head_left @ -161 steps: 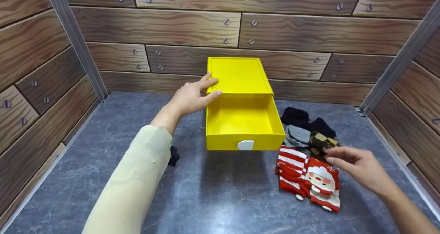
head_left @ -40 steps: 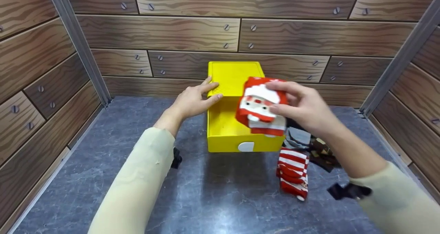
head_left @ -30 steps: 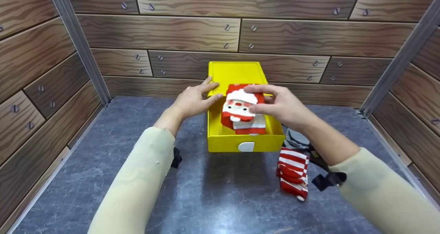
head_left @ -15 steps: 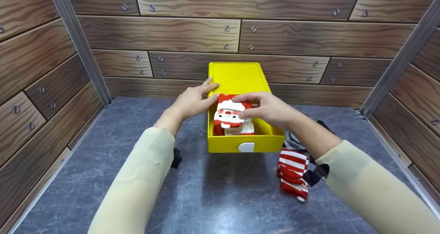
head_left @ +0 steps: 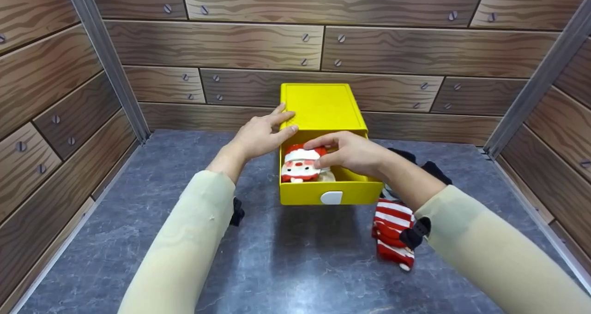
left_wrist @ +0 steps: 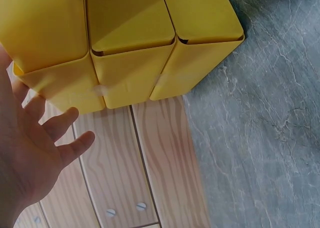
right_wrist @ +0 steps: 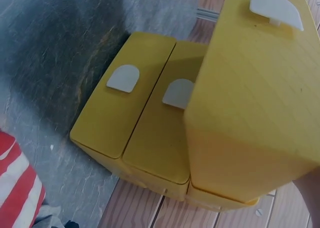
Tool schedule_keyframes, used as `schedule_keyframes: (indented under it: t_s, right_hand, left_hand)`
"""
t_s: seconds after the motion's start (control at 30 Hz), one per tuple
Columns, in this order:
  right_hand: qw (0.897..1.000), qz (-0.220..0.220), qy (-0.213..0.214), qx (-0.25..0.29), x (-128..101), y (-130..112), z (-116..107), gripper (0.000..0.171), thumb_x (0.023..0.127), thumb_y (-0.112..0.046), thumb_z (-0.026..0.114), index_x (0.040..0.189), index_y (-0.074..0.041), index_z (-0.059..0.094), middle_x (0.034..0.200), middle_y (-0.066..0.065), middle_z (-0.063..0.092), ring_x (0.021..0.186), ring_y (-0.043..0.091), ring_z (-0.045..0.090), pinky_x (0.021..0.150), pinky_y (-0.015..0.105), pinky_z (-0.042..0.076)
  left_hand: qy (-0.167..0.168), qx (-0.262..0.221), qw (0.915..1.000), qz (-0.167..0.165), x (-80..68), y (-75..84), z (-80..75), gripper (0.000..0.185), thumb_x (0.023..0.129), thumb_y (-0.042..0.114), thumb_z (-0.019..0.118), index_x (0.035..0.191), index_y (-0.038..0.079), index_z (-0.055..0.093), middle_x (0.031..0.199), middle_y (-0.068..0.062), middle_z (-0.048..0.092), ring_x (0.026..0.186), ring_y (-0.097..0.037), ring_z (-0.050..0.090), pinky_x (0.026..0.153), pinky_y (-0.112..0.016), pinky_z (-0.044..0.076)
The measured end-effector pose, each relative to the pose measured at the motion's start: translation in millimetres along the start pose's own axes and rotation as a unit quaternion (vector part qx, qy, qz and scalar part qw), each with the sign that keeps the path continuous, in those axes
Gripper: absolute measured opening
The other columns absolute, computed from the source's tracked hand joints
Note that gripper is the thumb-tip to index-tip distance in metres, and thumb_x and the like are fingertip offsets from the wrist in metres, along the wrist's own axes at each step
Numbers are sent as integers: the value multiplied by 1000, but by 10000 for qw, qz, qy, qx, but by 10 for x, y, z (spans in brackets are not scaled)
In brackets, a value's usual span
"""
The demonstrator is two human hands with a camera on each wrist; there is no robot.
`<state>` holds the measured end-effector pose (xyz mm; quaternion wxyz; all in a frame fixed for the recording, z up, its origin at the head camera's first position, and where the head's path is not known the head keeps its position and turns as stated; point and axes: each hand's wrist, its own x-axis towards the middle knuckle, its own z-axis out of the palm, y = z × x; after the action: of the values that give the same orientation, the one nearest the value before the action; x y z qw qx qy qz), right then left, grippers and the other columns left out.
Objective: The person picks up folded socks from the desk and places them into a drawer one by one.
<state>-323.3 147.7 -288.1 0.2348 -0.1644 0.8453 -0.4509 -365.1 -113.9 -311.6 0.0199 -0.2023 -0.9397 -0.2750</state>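
Your left grip [left_wrist: 31,150], a bare hand, enters at the left edge, palm side showing, fingers [left_wrist: 61,126] spread and slightly bent. Beside them, upper left of the frame: the nearest yellow box [left_wrist: 45,28]; contact cannot be made out. You have two more yellow boxes [left_wrist: 130,20] in line with it, at top centre and upper right, all three side by side. Small dark slits show at a corner of both. Below: wood-grain plank wall [left_wrist: 110,158], two screw heads [left_wrist: 141,206] near bottom centre. Right side of the frame: grey, marbled desk [left_wrist: 260,118].
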Motion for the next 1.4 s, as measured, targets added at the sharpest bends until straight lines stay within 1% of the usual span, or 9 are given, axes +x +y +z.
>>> schedule_keyframes:
  t_s: [0.17,0.4,0.6,0.7,0.83,1.03,1.2,1.33,1.4]
  right_hand:
    - [9999,53,-41,-81,46,-30,33,49,95,-33,82,142,-27,69,138,2,64,127,28,57,112,48,41]
    - [9975,67,-14,-707,64,-6,49,52,96,-33,81,146,-28,66,141,3,61,127,29,53,110,50,37]
    - [9973,-68,44,-733,18,-23,29,53,96,-32,82,146,-29,66,141,1,63,127,29,54,111,50,38]
    - [9966,-270,42,-771,-39,-48,9,55,96,-30,81,149,-28,64,143,1,64,128,28,55,114,51,39]
    - [9941,-676,35,-848,-159,-70,-36,56,99,-24,79,152,-22,61,148,3,62,133,26,58,118,51,41]
    - [9892,-1340,230,-552,-427,-57,-164,53,101,-18,75,152,-11,59,152,10,60,139,28,58,114,48,47]
    - [9815,-1791,650,-194,-695,-32,-299,49,102,-16,75,148,-7,62,147,11,63,133,28,63,103,38,55]
    - [9691,-2197,1125,22,-885,55,-420,46,101,-12,74,145,-2,63,139,13,69,126,28,68,101,33,56]
    - [9634,-2288,1397,-38,-968,134,-481,44,102,-13,74,143,-3,65,136,13,71,122,25,70,99,31,56]
  left_hand:
    - [-9,-44,10000,-43,-9,9,-4,72,104,72,44,166,36,38,175,13,16,156,-26,34,123,-52,34]
    - [14,-77,10000,-43,-14,17,-10,73,103,73,45,166,36,38,175,13,16,155,-25,36,122,-52,35]
    - [17,-80,10000,-40,-17,12,-4,72,104,72,45,166,36,39,175,13,16,156,-27,35,123,-53,33]
    - [22,-66,10000,-8,-15,2,2,71,104,71,45,166,35,39,175,12,17,156,-28,35,123,-53,33]
    - [32,-40,10000,24,-5,-8,11,71,105,70,44,166,34,39,175,12,17,155,-26,37,122,-52,34]
    - [44,-98,9999,25,4,-10,25,73,103,72,45,165,34,40,175,12,18,153,-24,40,123,-50,34]
    - [52,-98,9999,56,-8,-11,16,72,104,70,46,166,33,39,175,11,18,151,-24,43,123,-49,35]
    - [20,-92,9999,53,-7,-9,13,73,104,70,46,166,33,39,176,11,18,153,-25,40,123,-50,34]
    - [13,-95,9999,44,-6,-8,14,73,104,71,45,166,33,38,176,10,17,154,-25,38,123,-51,33]
